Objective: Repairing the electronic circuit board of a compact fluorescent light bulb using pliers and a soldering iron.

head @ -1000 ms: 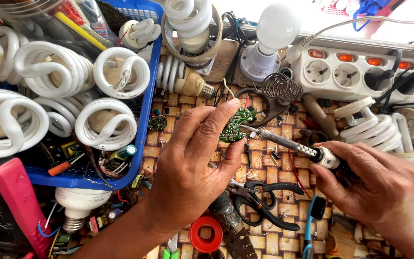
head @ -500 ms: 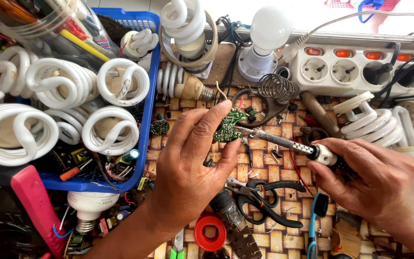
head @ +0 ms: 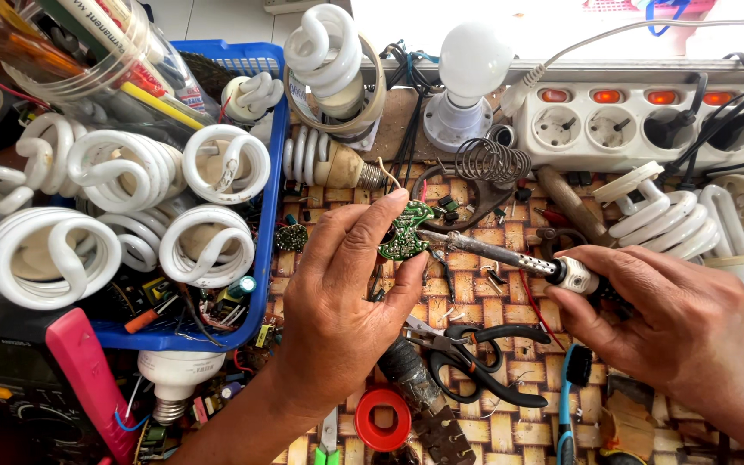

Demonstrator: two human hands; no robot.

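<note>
My left hand (head: 342,306) pinches a small round green circuit board (head: 406,232) between thumb and fingers, holding it above the woven mat. My right hand (head: 673,323) grips the handle of a soldering iron (head: 497,251). The iron's metal shaft points left and its tip touches the right edge of the board. A thin bare wire sticks up from the top of the board.
A blue basket (head: 267,226) at left holds several white spiral lamps and loose parts. A white power strip (head: 639,125) with lit red switches lies at the back right. Black-handled pliers (head: 475,357), a red solder reel (head: 383,419), a wire coil (head: 490,160) and a white bulb (head: 473,65) lie around.
Both hands keep their grip and pose. The view has shifted slightly, so the board and iron sit a little lower in the picture.
</note>
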